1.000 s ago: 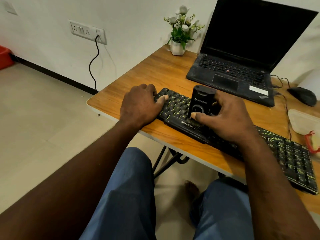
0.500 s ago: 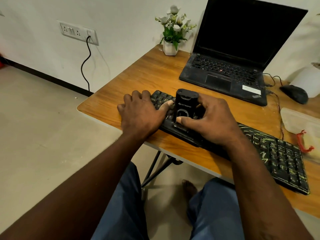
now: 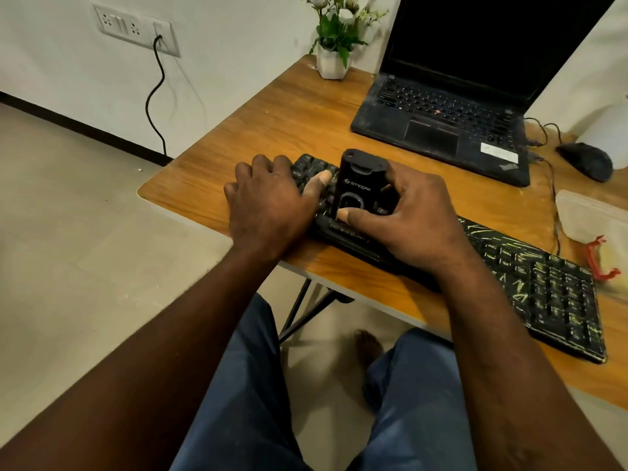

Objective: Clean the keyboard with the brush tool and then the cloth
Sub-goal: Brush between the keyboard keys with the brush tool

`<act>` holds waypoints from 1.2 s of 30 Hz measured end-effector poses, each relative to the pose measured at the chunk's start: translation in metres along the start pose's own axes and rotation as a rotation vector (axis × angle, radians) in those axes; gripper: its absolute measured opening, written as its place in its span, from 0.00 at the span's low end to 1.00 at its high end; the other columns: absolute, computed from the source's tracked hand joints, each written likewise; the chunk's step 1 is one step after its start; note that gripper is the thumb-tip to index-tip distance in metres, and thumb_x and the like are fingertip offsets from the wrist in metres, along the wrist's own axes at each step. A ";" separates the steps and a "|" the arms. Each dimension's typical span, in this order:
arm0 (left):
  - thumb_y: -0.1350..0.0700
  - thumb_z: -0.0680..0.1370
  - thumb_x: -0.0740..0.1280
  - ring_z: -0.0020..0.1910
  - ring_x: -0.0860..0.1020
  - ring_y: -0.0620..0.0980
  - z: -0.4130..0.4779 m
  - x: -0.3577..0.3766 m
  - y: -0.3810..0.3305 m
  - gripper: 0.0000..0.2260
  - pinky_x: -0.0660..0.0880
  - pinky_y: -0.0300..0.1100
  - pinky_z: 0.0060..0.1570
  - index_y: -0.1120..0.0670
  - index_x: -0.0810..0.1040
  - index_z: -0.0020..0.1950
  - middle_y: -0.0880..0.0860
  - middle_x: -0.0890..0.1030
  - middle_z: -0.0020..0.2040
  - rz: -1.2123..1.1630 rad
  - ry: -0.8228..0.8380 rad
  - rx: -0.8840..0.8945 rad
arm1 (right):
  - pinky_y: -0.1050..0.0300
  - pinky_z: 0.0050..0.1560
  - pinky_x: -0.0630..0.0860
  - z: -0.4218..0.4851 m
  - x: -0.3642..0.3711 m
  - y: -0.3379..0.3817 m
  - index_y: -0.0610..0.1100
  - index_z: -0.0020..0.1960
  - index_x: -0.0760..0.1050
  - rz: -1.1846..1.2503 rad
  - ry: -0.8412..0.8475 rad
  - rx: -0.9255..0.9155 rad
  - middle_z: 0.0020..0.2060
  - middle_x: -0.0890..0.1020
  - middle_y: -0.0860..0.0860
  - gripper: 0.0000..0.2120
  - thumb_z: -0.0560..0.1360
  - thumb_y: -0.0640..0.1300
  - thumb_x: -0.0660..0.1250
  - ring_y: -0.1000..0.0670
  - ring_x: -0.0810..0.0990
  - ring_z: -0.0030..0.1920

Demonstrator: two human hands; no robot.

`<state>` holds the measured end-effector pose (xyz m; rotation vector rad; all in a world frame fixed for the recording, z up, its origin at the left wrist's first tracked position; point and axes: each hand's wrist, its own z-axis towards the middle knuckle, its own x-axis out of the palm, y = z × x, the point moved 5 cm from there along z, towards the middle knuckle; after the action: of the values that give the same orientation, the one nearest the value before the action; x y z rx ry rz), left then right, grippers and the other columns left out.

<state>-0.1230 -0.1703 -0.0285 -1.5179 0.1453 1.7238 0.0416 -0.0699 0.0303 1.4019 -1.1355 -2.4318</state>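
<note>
Head view, looking down over both forearms. Black keyboard [image 3: 543, 287] lying slantwise along the near edge of a wooden table [image 3: 289, 124], left end farther away, right end nearer, keys streaked with yellowish marks. Left hand [image 3: 272, 202] palm down over the keyboard's left end, fingers relaxed and loosely bent, thumb stretched right onto the keys, gripping nothing. Just right of it, right hand [image 3: 404, 219] clasped around the brush tool [image 3: 360, 181], a black block with pale lettering, standing nearly upright on the keys near the left end; thumb laid across its near face, the other fingers wrapped round its right side. Lower end of the tool hidden behind that thumb, so cannot tell how it meets the keys. Farther back and to the right, an open dark laptop [image 3: 441, 130] with a black screen; right of it a black mouse [image 3: 586, 161]. At the far left corner of the laptop, a small white pot of flowers [image 3: 331, 64]. Near the right edge, a pale plastic container [image 3: 591, 215], with something red [image 3: 598, 263] and blurred just near of it. On the left wall, a socket plate [image 3: 136, 27] with a black cable [image 3: 154, 96] hanging down. Below the table, blue trouser legs [image 3: 238, 385] and a bare foot [image 3: 367, 345] on the floor.
</note>
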 end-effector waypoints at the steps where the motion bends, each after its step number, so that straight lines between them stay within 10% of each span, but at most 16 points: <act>1: 0.29 0.80 0.51 0.66 0.70 0.60 0.000 0.000 0.000 0.33 0.67 0.58 0.60 0.53 0.74 0.68 0.58 0.75 0.65 0.003 0.000 -0.001 | 0.56 0.53 0.82 -0.004 -0.007 -0.005 0.52 0.67 0.78 0.012 0.008 0.027 0.54 0.84 0.58 0.27 0.70 0.51 0.81 0.58 0.83 0.53; 9: 0.33 0.83 0.53 0.66 0.70 0.59 0.000 -0.001 0.001 0.29 0.66 0.57 0.62 0.54 0.75 0.68 0.58 0.75 0.66 -0.042 -0.005 -0.024 | 0.76 0.44 0.75 -0.037 -0.036 -0.021 0.59 0.66 0.74 -0.035 -0.032 0.088 0.49 0.80 0.66 0.28 0.69 0.54 0.79 0.67 0.80 0.50; 19: 0.50 0.83 0.56 0.62 0.73 0.59 0.003 -0.006 0.009 0.19 0.68 0.55 0.61 0.54 0.79 0.68 0.59 0.77 0.63 -0.158 -0.002 -0.034 | 0.51 0.55 0.81 0.007 0.031 0.020 0.51 0.68 0.78 -0.086 -0.014 -0.032 0.56 0.84 0.54 0.28 0.71 0.54 0.79 0.53 0.81 0.54; 36: 0.23 0.75 0.54 0.71 0.66 0.58 -0.005 0.003 -0.009 0.39 0.65 0.56 0.64 0.46 0.68 0.77 0.54 0.69 0.73 -0.010 0.021 0.207 | 0.72 0.49 0.77 -0.067 -0.036 -0.017 0.60 0.64 0.74 -0.002 -0.133 0.093 0.51 0.80 0.67 0.26 0.69 0.53 0.78 0.68 0.80 0.53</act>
<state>-0.1136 -0.1654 -0.0286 -1.3826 0.3169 1.6315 0.1186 -0.0787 0.0244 1.2810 -1.2918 -2.5376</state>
